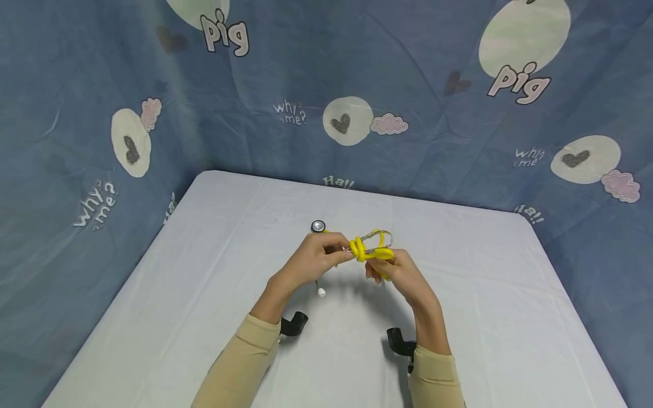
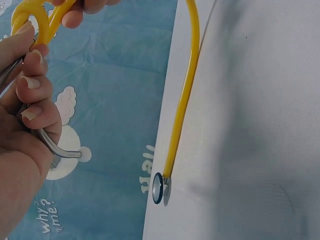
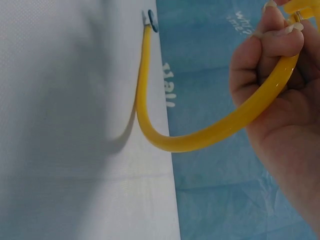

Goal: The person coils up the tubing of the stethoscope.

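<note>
Yellow tubing of a stethoscope [image 1: 359, 249] is looped round its metal tubes between the two hands, above the white table. My left hand [image 1: 316, 258] pinches the metal ear tubes [image 2: 55, 146] beside the loop, fingers curled. A white ear tip [image 2: 86, 154] sticks out below that hand. My right hand [image 1: 403, 273] grips the yellow tubing on the other side, its fingertips near the loop in the right wrist view. From there a length of tubing [image 3: 200, 140] hangs in a curve down to the round chest piece [image 3: 153, 21], which lies on the table.
A white cloth covers the table [image 1: 204, 317]. Behind and beside it hangs a blue printed curtain [image 1: 285, 62]. Black wrist mounts [image 1: 294, 324] stick out from both forearms near the beige sleeves [image 1: 240, 362].
</note>
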`<state>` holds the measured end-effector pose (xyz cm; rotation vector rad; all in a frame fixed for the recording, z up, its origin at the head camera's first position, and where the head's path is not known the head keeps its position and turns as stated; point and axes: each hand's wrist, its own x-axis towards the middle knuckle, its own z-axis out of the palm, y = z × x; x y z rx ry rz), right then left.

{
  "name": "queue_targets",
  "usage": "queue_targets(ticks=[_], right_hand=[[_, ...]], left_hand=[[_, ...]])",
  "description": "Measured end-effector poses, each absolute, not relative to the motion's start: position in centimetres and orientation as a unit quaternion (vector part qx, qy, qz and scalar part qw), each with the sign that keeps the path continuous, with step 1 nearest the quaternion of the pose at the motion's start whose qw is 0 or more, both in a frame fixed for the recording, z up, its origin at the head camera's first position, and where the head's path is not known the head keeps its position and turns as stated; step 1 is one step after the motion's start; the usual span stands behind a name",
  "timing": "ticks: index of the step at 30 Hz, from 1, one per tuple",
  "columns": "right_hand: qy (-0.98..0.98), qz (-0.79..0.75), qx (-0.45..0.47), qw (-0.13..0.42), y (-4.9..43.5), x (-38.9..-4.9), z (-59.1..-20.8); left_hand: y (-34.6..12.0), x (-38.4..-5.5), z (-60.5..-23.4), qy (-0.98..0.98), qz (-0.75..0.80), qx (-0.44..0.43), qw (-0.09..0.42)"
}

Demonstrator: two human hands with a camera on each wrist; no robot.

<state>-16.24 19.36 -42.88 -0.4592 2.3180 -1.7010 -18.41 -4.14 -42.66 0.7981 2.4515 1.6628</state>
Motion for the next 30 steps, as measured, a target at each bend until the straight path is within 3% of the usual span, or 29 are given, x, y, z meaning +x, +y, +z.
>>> queue_targets(ticks=[11,30], right_hand=[[0.785,-0.576,-0.181,0.136,18.9,-16.3,-42.6],[0.783,-0.570,-0.191,0.160,19.1,-15.9,-42.1]], left_hand=[[-5.3,-19.1,-42.8,0.807,0.545,0.226,-0.010],[-5.5,-19.3,-43.2,0.815,0.546,0.189,-0.037]])
